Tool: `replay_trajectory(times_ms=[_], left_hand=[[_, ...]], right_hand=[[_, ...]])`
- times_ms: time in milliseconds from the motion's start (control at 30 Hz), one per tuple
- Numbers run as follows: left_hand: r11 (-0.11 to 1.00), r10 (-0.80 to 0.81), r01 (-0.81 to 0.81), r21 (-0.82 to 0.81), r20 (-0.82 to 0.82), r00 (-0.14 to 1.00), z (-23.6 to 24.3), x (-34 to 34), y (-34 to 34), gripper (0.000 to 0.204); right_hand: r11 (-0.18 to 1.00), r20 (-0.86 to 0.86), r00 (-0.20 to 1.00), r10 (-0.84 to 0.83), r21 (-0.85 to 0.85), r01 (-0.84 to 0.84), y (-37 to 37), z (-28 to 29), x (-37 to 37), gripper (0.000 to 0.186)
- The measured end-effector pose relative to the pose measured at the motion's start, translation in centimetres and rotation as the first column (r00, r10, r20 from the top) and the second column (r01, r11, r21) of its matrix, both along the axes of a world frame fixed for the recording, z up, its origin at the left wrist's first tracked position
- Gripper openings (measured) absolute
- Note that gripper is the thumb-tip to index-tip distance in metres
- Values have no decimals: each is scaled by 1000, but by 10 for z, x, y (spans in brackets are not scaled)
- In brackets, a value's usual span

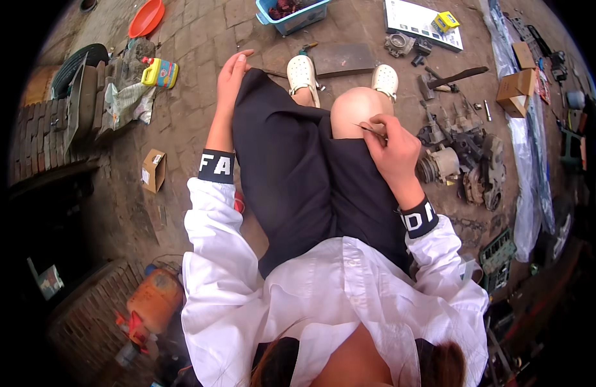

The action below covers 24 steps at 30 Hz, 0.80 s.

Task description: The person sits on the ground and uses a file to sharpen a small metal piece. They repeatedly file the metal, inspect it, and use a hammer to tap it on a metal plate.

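My left hand (231, 77) rests against the outer side of my left knee, over the dark shorts (285, 168). Its fingers are stretched out and nothing shows in them. Above my bare right knee (356, 111), my right hand (396, 151) is closed in a pinch. Between its thumb and fingers sits a thin, dark, pointed piece (369, 129), too small to name more closely. A flat metal slab (341, 59) lies on the bricks by my cream clogs (302, 72).
Right of my legs lie a hammer (462, 77), greasy machine parts (481, 158) and an open cardboard box (516, 92) on plastic sheeting (528, 168). Ahead stands a blue basin (294, 20). Leftward are a yellow jug (160, 73), an orange basin (146, 18) and a small carton (154, 171).
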<state>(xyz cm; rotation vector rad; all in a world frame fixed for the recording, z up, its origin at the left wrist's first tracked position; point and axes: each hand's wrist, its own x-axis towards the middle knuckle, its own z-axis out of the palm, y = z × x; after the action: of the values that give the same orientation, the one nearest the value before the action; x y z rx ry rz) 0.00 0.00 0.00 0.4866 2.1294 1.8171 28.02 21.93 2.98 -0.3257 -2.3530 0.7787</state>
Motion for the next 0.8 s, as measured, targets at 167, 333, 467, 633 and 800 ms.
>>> replay_trajectory(times_ms=[167, 333, 467, 633, 800], left_hand=[[947, 315, -293, 129, -208, 926, 31, 36, -25, 35], [773, 182, -125, 622, -29, 983, 140, 112, -61, 55], [478, -80, 113, 871, -85, 993, 201, 176, -78, 70], [523, -140, -54, 850, 149, 979, 164, 208, -13, 63], [909, 166, -216, 357, 164, 972, 0, 170, 51, 26]], right_hand=[[998, -78, 996, 49, -32, -51, -4, 3, -7, 16], [976, -269, 963, 4, -208, -62, 2, 81, -31, 23], [966, -384, 904, 189, -91, -241, -28, 124, -36, 25], [923, -333, 875, 352, -30, -382, -55, 109, -37, 27], [952, 183, 963, 199, 195, -234, -15, 62, -46, 22]])
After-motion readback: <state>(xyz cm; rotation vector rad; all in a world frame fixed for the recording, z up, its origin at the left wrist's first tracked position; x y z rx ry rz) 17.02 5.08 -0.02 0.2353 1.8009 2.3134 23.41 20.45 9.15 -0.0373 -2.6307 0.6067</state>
